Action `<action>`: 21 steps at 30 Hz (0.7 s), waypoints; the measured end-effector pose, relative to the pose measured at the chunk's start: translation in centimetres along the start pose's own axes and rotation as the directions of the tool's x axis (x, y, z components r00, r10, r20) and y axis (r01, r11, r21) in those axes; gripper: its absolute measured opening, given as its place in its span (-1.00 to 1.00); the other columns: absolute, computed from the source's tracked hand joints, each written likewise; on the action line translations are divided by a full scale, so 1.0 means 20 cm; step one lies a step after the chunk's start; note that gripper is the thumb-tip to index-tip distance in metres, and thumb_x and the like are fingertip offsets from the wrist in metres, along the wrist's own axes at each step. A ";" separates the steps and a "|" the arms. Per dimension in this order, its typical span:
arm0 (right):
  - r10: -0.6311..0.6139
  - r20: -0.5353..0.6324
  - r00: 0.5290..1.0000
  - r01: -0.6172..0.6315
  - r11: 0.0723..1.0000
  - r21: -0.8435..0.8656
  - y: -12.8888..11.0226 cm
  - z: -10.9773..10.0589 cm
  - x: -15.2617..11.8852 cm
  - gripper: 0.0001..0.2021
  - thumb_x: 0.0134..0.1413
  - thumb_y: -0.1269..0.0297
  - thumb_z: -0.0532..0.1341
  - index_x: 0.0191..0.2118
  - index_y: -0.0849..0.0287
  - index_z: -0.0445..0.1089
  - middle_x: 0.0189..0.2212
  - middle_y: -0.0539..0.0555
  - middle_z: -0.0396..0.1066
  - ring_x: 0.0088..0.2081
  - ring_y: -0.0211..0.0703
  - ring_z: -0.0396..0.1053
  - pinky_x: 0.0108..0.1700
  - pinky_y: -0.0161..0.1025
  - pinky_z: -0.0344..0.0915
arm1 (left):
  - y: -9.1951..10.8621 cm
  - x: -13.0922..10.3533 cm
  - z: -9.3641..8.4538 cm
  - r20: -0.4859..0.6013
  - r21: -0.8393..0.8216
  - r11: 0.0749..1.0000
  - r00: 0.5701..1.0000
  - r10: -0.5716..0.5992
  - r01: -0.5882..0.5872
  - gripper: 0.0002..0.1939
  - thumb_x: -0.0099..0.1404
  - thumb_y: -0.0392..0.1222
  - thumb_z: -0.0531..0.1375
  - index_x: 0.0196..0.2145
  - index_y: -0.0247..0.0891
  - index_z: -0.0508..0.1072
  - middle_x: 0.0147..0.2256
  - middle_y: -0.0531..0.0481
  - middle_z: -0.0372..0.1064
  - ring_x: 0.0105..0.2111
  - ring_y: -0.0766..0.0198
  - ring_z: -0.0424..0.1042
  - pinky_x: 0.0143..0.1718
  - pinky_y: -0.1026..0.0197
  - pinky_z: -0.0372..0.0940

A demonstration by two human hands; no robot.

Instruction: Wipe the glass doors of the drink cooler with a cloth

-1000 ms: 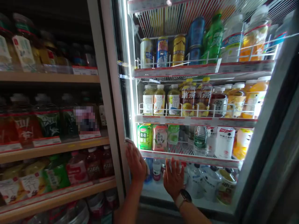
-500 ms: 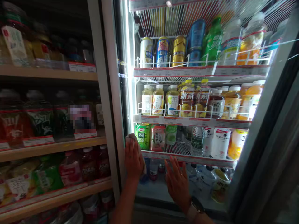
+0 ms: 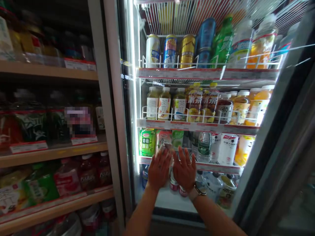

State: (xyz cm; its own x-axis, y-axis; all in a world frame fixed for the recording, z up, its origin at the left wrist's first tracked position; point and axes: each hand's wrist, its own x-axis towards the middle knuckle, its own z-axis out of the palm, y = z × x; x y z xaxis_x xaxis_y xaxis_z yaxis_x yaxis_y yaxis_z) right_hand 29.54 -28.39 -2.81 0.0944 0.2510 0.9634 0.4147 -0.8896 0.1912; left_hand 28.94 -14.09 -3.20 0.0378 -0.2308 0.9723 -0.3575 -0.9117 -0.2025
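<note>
My left hand (image 3: 159, 167) lies palm-first against the glass door (image 3: 172, 205) of a lit drinks cooler, pressing a pale crumpled cloth (image 3: 166, 149) that shows past its fingertips. Just to its right, my right hand (image 3: 184, 168) is flat toward the glass with fingers spread and nothing in it; a dark watch (image 3: 200, 188) circles that wrist. Behind the glass, a green bottle (image 3: 147, 142) and a reddish bottle (image 3: 162, 137) stand on the shelf at fingertip height.
Cans (image 3: 169, 50) and bottles fill the cooler's upper shelves. The metal door frame (image 3: 108, 98) borders the glass at left, beside wooden shelves (image 3: 56, 150) of drinks. A dark frame (image 3: 275, 114) runs down the right.
My left hand and the cloth have moved right, from the door's left edge to beside my right hand. My right hand has risen slightly. The view has shifted a little.
</note>
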 end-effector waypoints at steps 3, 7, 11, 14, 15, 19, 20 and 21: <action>0.007 -0.005 1.000 -0.007 1.000 0.000 0.00 -0.01 0.01 -0.38 0.28 0.34 0.02 0.40 0.13 -0.14 0.31 0.13 0.13 0.41 -0.07 -0.18 0.40 0.05 -0.28 | -0.17 0.01 -0.05 -0.071 0.019 0.983 0.981 -0.180 0.182 -0.39 0.42 -0.30 -0.02 0.37 -0.25 -0.07 0.36 -0.10 -0.07 0.38 0.18 -0.22 0.39 0.07 -0.22; 0.046 -0.008 0.999 -0.046 0.999 -0.006 -0.01 0.00 0.02 -0.37 0.28 0.36 0.03 0.40 0.25 -0.16 0.22 0.18 0.29 0.39 -0.09 -0.09 0.40 0.01 -0.26 | -0.26 0.00 -0.07 -0.144 -0.023 0.904 0.894 -0.425 0.426 -0.37 0.43 -0.27 -0.02 0.39 -0.23 -0.14 0.39 -0.16 -0.20 0.39 0.10 -0.26 0.38 -0.03 -0.21; 0.052 -0.002 0.999 -0.052 0.998 -0.018 -0.03 0.01 0.01 -0.38 0.29 0.35 0.02 0.41 0.23 -0.16 0.20 0.17 0.32 0.35 -0.06 0.03 0.39 0.01 -0.24 | -0.09 -0.03 -0.02 -0.120 -0.003 0.938 0.931 -0.345 0.347 -0.38 0.42 -0.30 -0.03 0.38 -0.25 -0.11 0.38 -0.15 -0.16 0.39 0.10 -0.25 0.38 -0.02 -0.20; 0.104 -0.003 0.995 -0.104 0.994 -0.037 -0.05 0.03 0.00 -0.39 0.31 0.35 -0.03 0.41 0.21 -0.19 0.21 0.19 0.30 0.33 -0.06 0.07 0.39 0.02 -0.24 | 0.04 -0.07 0.03 -0.040 0.011 0.992 0.991 -0.129 0.129 -0.41 0.42 -0.31 -0.03 0.36 -0.26 -0.03 0.35 -0.11 -0.03 0.38 0.14 -0.17 0.37 0.05 -0.15; 0.124 -0.009 0.992 -0.125 0.991 -0.044 -0.06 0.03 -0.01 -0.40 0.32 0.36 -0.05 0.41 0.21 -0.20 0.22 0.20 0.28 0.33 -0.05 0.07 0.38 0.03 -0.24 | 0.06 -0.08 0.04 -0.022 0.009 0.997 0.997 -0.075 0.075 -0.42 0.42 -0.31 -0.03 0.36 -0.25 -0.01 0.33 -0.09 0.02 0.37 0.15 -0.14 0.37 0.07 -0.14; 0.156 -0.005 0.988 -0.156 0.987 -0.045 -0.09 0.05 -0.03 -0.39 0.31 0.36 -0.05 0.42 0.20 -0.22 0.23 0.20 0.26 0.33 -0.03 0.08 0.38 0.04 -0.23 | -0.02 -0.07 0.01 0.015 0.008 1.000 1.000 -0.003 0.003 -0.43 0.41 -0.32 -0.03 0.34 -0.20 0.04 0.28 -0.08 0.15 0.35 0.19 -0.08 0.36 0.08 -0.10; 0.152 -0.003 0.988 -0.152 0.988 -0.038 -0.09 0.05 -0.03 -0.38 0.31 0.36 -0.04 0.42 0.21 -0.21 0.23 0.19 0.27 0.33 -0.03 0.07 0.38 0.04 -0.23 | -0.07 -0.06 0.00 0.010 0.013 1.000 1.000 -0.024 0.024 -0.43 0.41 -0.31 -0.02 0.35 -0.20 0.04 0.28 -0.09 0.13 0.36 0.19 -0.09 0.36 0.07 -0.11; 0.146 0.000 0.989 -0.146 0.989 -0.032 -0.09 0.04 -0.03 -0.38 0.30 0.35 -0.03 0.42 0.21 -0.21 0.23 0.19 0.27 0.34 -0.03 0.05 0.38 0.03 -0.23 | -0.12 -0.05 -0.02 -0.009 0.021 0.997 0.997 -0.074 0.074 -0.42 0.41 -0.31 -0.02 0.35 -0.21 0.02 0.30 -0.11 0.10 0.36 0.17 -0.11 0.37 0.05 -0.13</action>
State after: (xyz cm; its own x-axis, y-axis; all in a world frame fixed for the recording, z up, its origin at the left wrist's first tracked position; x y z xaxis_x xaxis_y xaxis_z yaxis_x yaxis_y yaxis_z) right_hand 29.57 -26.71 -3.96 0.1541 0.1180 0.9810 0.3677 -0.9284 0.0539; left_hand 29.42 -11.52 -3.58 0.0555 -0.1592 0.9857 -0.3342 -0.9332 -0.1319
